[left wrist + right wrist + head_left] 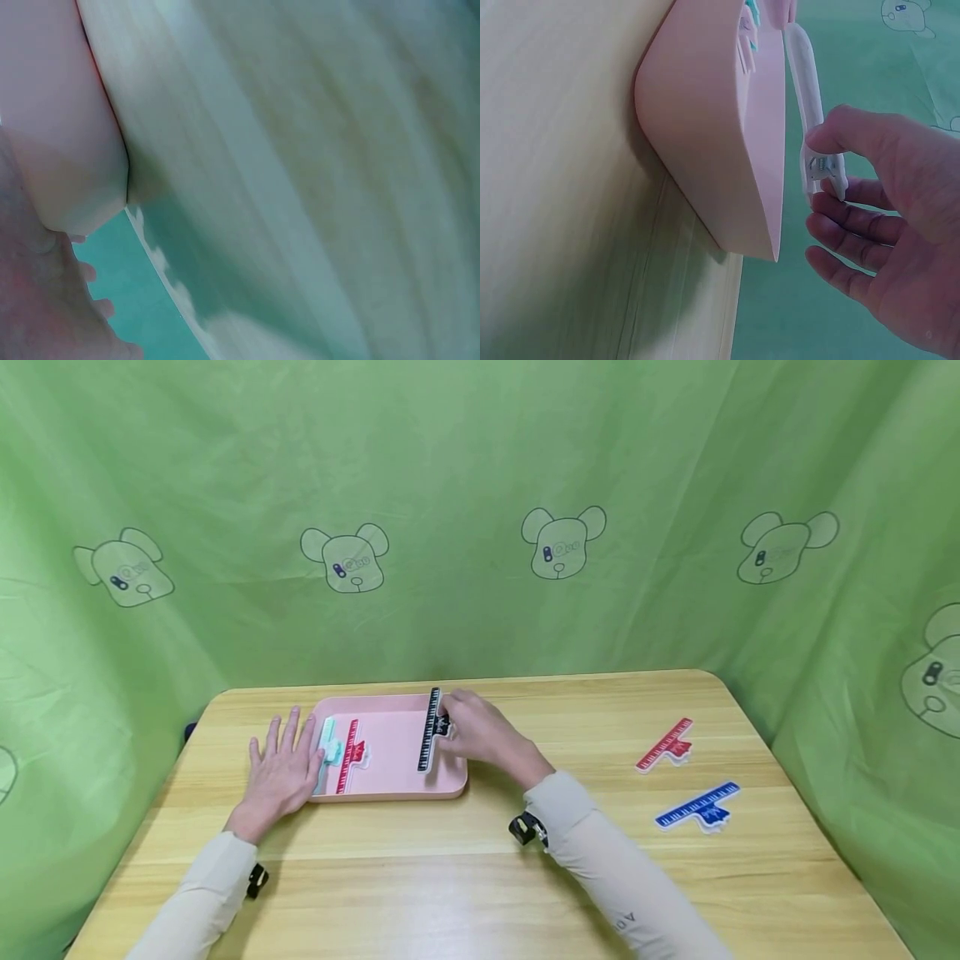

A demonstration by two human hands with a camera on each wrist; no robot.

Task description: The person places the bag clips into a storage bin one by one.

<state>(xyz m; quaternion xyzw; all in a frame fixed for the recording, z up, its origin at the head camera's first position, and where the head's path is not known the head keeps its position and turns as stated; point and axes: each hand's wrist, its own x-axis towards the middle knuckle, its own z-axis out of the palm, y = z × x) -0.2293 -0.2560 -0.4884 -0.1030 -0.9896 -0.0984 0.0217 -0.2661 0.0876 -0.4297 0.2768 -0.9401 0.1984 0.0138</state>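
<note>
My right hand (477, 729) pinches a black clip (430, 731) with a piano-key pattern, holding it above the right part of a pink tray (397, 796). The right wrist view shows the thumb and fingers (859, 223) on the white back of this clip (804, 82). My left hand (281, 774) lies with spread, straight fingers at the tray's left edge and touches it. Inside the tray, on its left side, are a mint-green clip (331, 750) and a red clip (351, 757).
On the right of the wooden table (555, 877) lie another red clip (666, 747) and a blue clip (699, 807), apart from each other. A green curtain (465, 618) with bear-head drawings hangs behind the table and along both sides.
</note>
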